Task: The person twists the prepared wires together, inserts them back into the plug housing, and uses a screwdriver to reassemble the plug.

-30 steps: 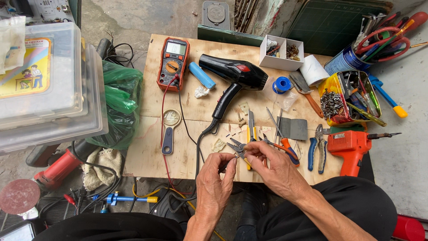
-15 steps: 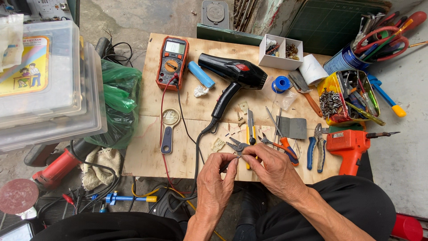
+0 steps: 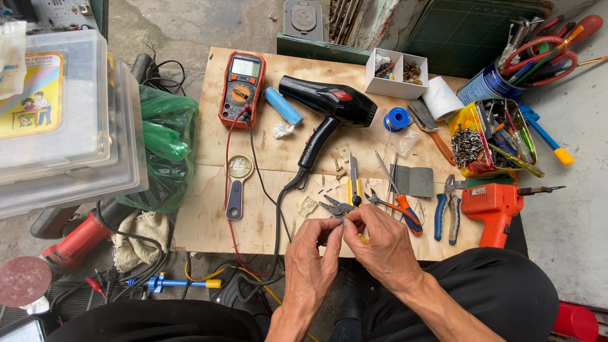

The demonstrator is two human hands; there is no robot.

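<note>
Wooden board (image 3: 253,221) lies under both hands, left hand (image 3: 311,256) and right hand (image 3: 383,247) pinching a tiny part, too small to tell, beside the pliers (image 3: 337,206)

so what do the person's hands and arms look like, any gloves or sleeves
No gloves and no sleeves in view: the left hand and right hand are bare, and so are both forearms down to the picture's lower edge. No watch, ring or wristband shows. The fingers look lean, with short nails and veins standing out on the backs of the hands.
</note>
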